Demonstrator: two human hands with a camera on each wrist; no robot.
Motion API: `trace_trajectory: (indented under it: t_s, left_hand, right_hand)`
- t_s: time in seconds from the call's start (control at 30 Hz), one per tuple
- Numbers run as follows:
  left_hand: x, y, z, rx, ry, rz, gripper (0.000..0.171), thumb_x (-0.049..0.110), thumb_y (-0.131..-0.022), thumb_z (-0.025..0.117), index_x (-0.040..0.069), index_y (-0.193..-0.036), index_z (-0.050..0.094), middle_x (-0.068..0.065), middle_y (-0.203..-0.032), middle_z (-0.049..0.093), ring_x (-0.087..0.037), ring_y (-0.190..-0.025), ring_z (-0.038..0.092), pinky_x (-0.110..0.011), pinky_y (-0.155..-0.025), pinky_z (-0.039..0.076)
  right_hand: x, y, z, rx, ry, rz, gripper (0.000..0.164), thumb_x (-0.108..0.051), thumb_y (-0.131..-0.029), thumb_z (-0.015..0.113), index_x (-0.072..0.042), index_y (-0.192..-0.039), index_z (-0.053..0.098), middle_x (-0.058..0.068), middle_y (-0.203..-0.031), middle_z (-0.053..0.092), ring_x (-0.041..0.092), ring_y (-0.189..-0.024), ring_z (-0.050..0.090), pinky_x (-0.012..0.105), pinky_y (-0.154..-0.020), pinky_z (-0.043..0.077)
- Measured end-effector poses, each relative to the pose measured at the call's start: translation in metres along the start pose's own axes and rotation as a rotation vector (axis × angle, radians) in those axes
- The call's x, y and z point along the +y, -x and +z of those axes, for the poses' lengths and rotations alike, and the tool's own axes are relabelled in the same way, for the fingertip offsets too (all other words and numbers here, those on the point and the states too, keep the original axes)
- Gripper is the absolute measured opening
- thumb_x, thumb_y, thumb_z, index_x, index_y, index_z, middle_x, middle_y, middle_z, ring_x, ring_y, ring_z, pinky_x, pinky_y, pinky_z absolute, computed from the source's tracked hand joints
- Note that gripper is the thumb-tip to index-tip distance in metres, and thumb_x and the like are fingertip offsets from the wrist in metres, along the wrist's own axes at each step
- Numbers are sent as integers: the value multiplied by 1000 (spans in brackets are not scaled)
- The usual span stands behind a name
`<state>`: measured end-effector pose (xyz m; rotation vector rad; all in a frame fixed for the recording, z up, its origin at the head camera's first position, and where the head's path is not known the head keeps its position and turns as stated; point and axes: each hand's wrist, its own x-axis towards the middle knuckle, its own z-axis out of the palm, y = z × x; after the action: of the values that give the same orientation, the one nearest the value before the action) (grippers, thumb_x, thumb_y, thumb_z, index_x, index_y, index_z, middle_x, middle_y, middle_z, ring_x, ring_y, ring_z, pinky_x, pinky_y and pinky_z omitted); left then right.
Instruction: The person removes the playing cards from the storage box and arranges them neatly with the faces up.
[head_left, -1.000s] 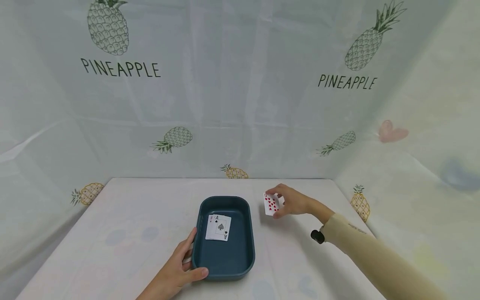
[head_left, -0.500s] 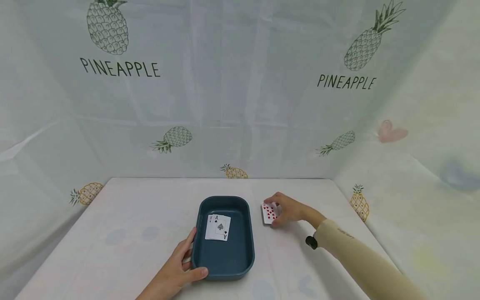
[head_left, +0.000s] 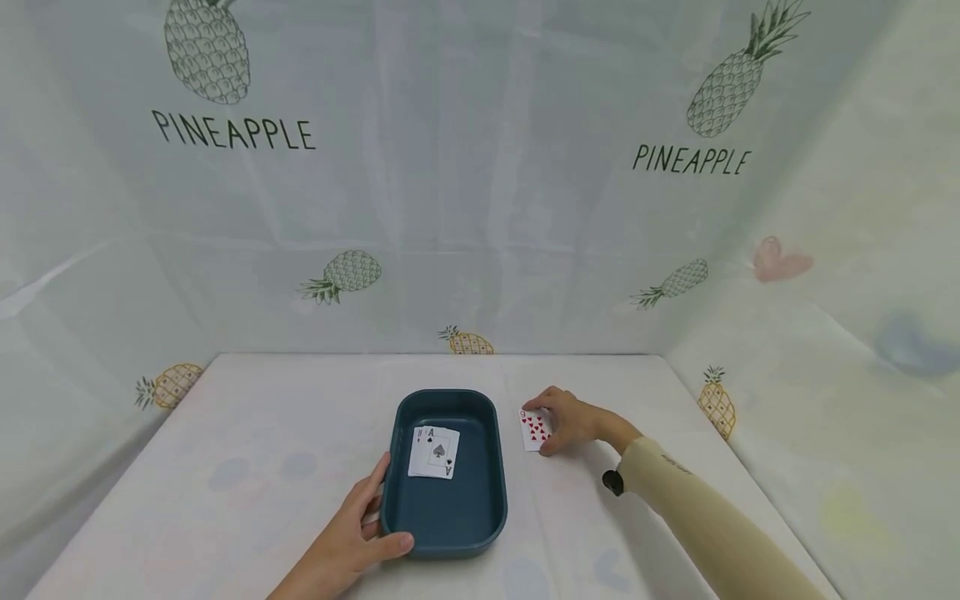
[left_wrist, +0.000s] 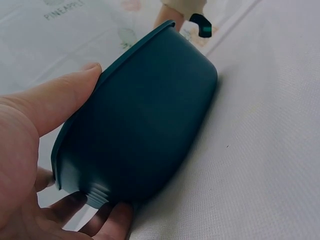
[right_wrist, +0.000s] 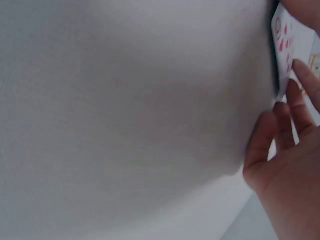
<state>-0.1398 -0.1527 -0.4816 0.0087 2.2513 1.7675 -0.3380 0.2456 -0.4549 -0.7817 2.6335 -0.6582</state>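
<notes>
The dark blue tray [head_left: 448, 525] sits on the white table [head_left: 300, 433] with its long sides running away from the person. Beyond its far rim a short band of tabletop leads to the table's back edge; broad stretches of tabletop reach out left and right of it to the slanting side edges. At the tray's left side, the left hand [head_left: 357, 533] grips it, thumb over the near left corner of the rim and fingers against the left wall. Inside the tray, in the far half and nearer the left wall, lies a pile of cards [head_left: 435, 452], an ace of spades on top and others showing past its edge. Right of the tray's far half, across a narrow strip of tabletop, is a hearts card [head_left: 533, 429], face up, pinched between the thumb and fingers of the right hand [head_left: 572, 420] on the card's far side from the tray; whether it touches the tabletop I cannot tell. Only the head view shows the tray's inside. The left wrist view alone shows the tray's outer wall, with bent fingertips low against it. The right wrist view catches the hearts card at a steep slant, the right hand partly cut off by the frame.
</notes>
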Motion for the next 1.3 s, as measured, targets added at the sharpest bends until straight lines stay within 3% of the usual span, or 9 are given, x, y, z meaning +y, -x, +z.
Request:
trace_trajectory:
  t_s: [0.2, 0.5, 0.87, 1.3]
  left_hand:
    - [0, -1, 0, 4, 1, 3, 113, 34, -88, 90, 27, -173, 14, -22, -166, 27, -33, -136, 52, -46, -107, 56]
    - [-1, 0, -2, 2, -5, 19, 114, 33, -88, 90, 27, -173, 14, -22, -165, 26, -32, -135, 54, -43, -105, 58]
    - [0, 0, -1, -7, 11, 14, 114, 33, -88, 89, 27, -173, 14, -23, -166, 25, -34, -139, 52, -45, -107, 56]
    - [-1, 0, -1, 8, -13, 17, 114, 34, -87, 90, 28, -173, 15, -21, -166, 27, -35, -140, 50, -45, -109, 55]
  right_hand:
    - [7, 2, 5, 8, -117, 79, 79, -28, -78, 93, -26, -150, 59, 4, -147, 47, 26, -132, 44, 56, -113, 38]
    - [7, 1, 10, 28, -151, 150, 81, -31, -78, 95, -34, -151, 58, -1, -149, 46, 22, -131, 44, 52, -111, 40]
    - [9, 2, 13, 34, -191, 177, 82, -30, -78, 95, -37, -152, 59, 1, -151, 44, 30, -142, 39, 65, -118, 34]
    - [8, 1, 13, 14, -179, 158, 85, -33, -79, 94, -36, -155, 57, 6, -154, 41, 36, -146, 35, 70, -118, 33]
